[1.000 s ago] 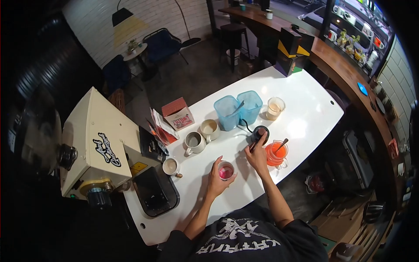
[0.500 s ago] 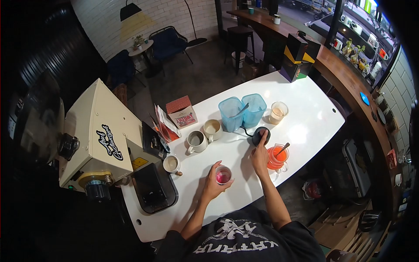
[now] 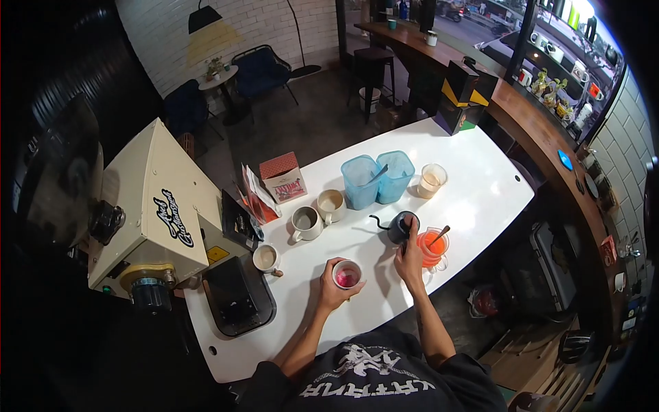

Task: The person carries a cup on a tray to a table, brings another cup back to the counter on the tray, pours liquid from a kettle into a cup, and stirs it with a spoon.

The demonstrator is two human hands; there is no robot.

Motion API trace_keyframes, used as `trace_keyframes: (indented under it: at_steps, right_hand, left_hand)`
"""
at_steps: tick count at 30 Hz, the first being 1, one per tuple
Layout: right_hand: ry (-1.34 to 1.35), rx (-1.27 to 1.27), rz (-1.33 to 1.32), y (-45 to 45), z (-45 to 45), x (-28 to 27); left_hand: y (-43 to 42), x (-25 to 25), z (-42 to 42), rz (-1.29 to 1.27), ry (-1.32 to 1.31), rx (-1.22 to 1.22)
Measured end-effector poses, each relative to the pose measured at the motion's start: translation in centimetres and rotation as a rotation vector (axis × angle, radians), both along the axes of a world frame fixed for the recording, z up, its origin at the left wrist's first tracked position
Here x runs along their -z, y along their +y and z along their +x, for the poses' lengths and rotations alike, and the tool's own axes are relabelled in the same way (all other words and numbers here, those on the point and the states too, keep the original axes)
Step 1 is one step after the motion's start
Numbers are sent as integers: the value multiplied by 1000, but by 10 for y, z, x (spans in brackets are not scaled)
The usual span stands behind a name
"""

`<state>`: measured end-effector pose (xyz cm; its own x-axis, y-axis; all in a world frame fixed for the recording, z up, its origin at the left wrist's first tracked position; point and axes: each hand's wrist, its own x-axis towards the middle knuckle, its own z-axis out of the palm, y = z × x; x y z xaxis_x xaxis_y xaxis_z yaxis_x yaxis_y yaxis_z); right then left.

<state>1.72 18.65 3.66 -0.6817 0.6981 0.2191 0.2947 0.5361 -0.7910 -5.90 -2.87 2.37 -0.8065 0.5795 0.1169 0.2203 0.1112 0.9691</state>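
Left hand (image 3: 332,291) wraps round white cup (image 3: 347,275) over white table (image 3: 473,175) | right hand (image 3: 410,261) clamps black metal gooseneck kettle (image 3: 398,229), apart from cup | orange-filled glass jug (image 3: 432,255) crowds close: careless outward swing could topple it!

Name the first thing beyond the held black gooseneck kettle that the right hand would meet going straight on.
The right hand would likely meet the translucent blue plastic container at the pair's right; depth is unclear.

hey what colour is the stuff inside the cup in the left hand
The contents look pink, seen best in the head view.
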Motion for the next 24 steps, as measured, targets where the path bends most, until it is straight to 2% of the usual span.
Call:
trace_keyframes:
  at_steps: [4,7,10,13,16,19,21,24]
  right_hand:
    - [161,-24,143,-2,17,-33]
    - [-72,-79,-35,-3,36,-73]
    - [-75,-139,-24,-7,49,-93]
    - [16,-168,2,-9,58,-90]
    - [65,-185,5,-12,67,-86]
    - [45,-173,-39,-12,73,-91]
    - [21,-162,-56,-12,77,-96]
    - [-20,-172,-22,-8,82,-104]
  left_hand:
    - [2,2,1,35,-22,11]
    - [4,4,0,71,50,0]
    - [9,6,-2,73,91,32]
    - [16,10,-6,61,55,103]
    - [23,9,-3,92,139,142]
    - [28,6,1,200,6,213]
    - [30,6,1,172,251,222]
    - [32,4,0,102,91,287]
